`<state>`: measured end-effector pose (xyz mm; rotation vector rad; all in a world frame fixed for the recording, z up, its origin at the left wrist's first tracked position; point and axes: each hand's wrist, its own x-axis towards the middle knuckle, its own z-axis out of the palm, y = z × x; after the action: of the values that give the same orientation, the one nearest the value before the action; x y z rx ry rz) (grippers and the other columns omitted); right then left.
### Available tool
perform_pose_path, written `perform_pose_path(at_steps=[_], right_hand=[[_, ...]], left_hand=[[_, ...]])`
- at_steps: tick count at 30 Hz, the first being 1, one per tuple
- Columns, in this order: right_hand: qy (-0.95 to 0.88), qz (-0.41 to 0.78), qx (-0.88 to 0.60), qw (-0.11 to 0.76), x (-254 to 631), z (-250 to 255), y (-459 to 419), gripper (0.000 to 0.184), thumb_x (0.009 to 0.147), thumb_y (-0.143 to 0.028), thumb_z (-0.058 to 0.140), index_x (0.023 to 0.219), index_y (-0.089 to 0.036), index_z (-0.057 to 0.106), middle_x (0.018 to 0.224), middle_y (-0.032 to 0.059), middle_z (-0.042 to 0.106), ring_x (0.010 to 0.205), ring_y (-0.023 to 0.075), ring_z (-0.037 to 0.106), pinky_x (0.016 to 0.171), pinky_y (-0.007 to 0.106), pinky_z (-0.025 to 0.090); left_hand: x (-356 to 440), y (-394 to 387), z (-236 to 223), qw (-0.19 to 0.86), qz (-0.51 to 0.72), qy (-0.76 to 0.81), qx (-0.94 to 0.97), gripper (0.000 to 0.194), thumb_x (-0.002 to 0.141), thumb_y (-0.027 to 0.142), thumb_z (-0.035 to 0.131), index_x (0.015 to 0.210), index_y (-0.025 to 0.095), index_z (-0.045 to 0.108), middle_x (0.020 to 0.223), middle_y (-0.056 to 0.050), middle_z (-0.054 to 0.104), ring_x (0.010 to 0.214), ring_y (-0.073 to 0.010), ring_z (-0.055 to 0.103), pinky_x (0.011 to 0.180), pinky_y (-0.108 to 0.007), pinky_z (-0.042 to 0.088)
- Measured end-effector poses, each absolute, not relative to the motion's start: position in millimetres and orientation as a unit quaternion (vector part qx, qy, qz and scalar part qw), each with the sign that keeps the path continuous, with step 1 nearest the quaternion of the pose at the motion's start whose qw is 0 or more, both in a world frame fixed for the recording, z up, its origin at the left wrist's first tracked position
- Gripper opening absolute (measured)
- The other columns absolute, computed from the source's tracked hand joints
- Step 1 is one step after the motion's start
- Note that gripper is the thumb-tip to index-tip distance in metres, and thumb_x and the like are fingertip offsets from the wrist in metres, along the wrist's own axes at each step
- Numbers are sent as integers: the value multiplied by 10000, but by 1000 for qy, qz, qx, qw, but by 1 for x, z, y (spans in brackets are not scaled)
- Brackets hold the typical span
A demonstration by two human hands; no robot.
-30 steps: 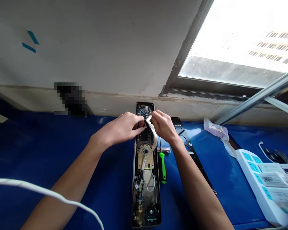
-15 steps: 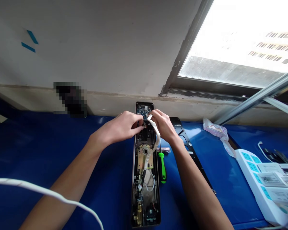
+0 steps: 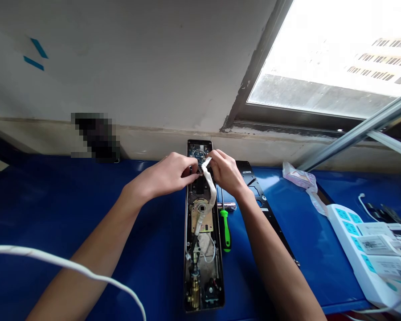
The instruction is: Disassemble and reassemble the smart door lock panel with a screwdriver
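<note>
A long, open door lock housing lies on the blue table, its far end towards the wall. Inside are a circuit board, a gold-coloured plate with a square hole and a brass cylinder. My left hand pinches at the thin wires just below the board; its fingertips hide the exact piece. With closed fingers, my right hand grips the upper end of a white wrapped cable, which runs down through the housing.
Right of the housing lie a green-handled screwdriver, a shiny cylinder and a black metal plate. A power strip with plugged-in chargers and a plastic-wrapped packet sit further right. A white cord crosses the left foreground.
The white cable has shifted slightly left, and its upper end now tilts towards my right fingers. Both hands stay at about the same spot over the housing. The whole view has shifted slightly.
</note>
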<state>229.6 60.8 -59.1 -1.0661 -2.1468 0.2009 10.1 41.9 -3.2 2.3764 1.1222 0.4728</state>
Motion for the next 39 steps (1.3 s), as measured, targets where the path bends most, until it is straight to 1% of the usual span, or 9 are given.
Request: perform_pose_path(at_steps=[8, 11, 15, 21, 23, 25, 31, 35, 39], right_hand=[[-828, 116, -395, 380, 232, -57, 62, 168, 1040, -270, 446, 927, -222, 560, 818, 6, 542, 703, 143, 471, 666, 274, 381], [-827, 135, -392, 379, 233, -52, 61, 175, 1033, -273, 468, 889, -218, 551, 792, -4, 532, 687, 134, 443, 648, 269, 364], [-831, 164, -391, 362, 235, -42, 58, 219, 1019, -278, 479, 822, -207, 544, 777, -1, 543, 680, 129, 432, 651, 273, 372], [-840, 224, -398, 293, 245, -14, 43, 286, 995, -334, 567, 749, -191, 587, 642, -40, 524, 606, 98, 472, 575, 249, 374], [-837, 237, -405, 282, 250, -2, 37, 184, 944, -383, 682, 919, -201, 680, 673, -41, 606, 600, 102, 537, 570, 244, 421], [-818, 256, -427, 287, 257, 9, 31, 325, 927, -419, 721, 1189, -234, 670, 738, -34, 673, 610, 115, 602, 583, 255, 473], [-740, 432, -379, 349, 281, 37, 4, 361, 1057, -503, 484, 1067, -225, 716, 767, 32, 760, 659, 160, 735, 600, 287, 581], [-738, 464, -386, 300, 296, 39, -21, 246, 947, -422, 716, 1074, -215, 754, 799, 42, 781, 691, 184, 757, 619, 302, 614], [-719, 461, -409, 322, 310, 33, -44, 288, 851, -330, 834, 1105, -208, 774, 798, 40, 798, 707, 177, 757, 637, 285, 607]], left_hand=[[5, 43, -1, 226, 166, 414, 866, 199, 969, 375, 614, 878, 203, 656, 789, 1, 686, 675, -146, 595, 647, -267, 425], [6, 39, 3, 216, 204, 405, 865, 202, 973, 355, 623, 1120, 228, 678, 854, 4, 709, 729, -152, 636, 687, -263, 459], [15, 27, 12, 202, 282, 353, 869, 465, 982, 278, 622, 1443, 260, 564, 992, -4, 736, 849, -153, 678, 803, -259, 515], [26, 19, 13, 130, 351, 295, 879, 221, 1027, 273, 585, 1107, 202, 779, 1014, -42, 775, 889, -172, 707, 815, -270, 545], [26, 18, 13, 114, 367, 289, 877, 212, 1023, 272, 603, 1105, 198, 784, 999, -40, 786, 861, -164, 713, 798, -262, 550], [25, 16, 13, 92, 382, 294, 871, 216, 1024, 296, 613, 1105, 204, 791, 973, -38, 790, 814, -157, 710, 766, -262, 550], [33, 13, 8, 70, 399, 280, 870, 224, 1031, 283, 615, 1155, 202, 783, 1024, -34, 800, 867, -150, 737, 787, -251, 561], [50, 9, -6, 60, 409, 294, 861, 230, 1026, 257, 607, 1160, 181, 779, 1075, -57, 805, 930, -177, 754, 847, -283, 585], [73, -1, -20, 74, 428, 308, 847, 243, 1020, 260, 615, 1177, 159, 770, 1117, -83, 804, 970, -194, 762, 892, -308, 600]])
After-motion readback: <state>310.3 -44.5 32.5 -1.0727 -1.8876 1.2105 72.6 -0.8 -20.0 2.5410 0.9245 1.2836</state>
